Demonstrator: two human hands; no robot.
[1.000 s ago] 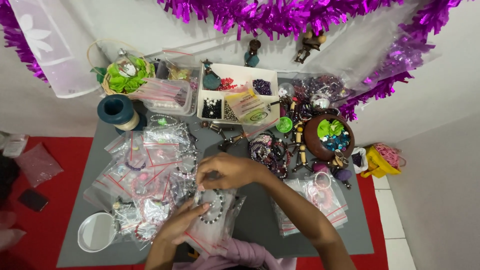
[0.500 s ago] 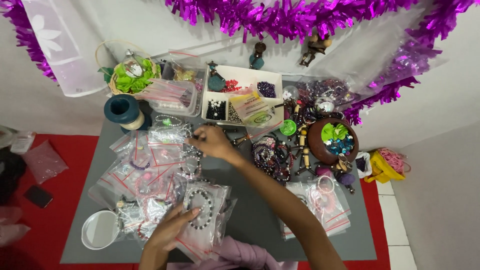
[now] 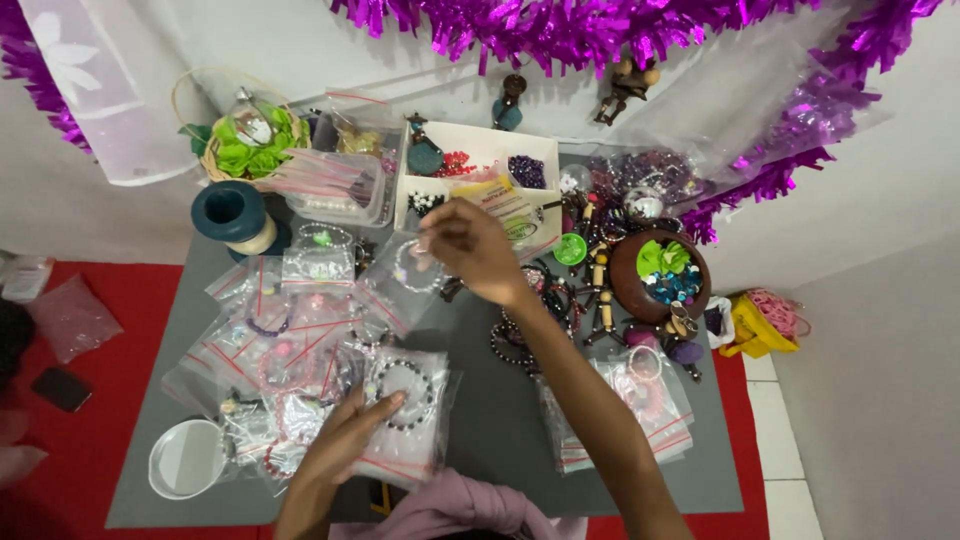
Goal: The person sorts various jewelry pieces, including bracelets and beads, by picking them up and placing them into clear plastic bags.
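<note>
two bare forearms, no sleeves reaching the wrists, left hand [image 3: 345,440] and right hand [image 3: 470,248] without rings or watch — a fold of mauve-pink garment [image 3: 450,508] showed at the bottom edge

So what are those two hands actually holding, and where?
The right hand pinches a clear bag with a bracelet by its top edge. The left hand only presses on another bagged bracelet.

Clear zip bag [image 3: 400,275] with pale bead bracelet, lifted; dark-beaded bracelet bag [image 3: 405,410] lying flat
</note>
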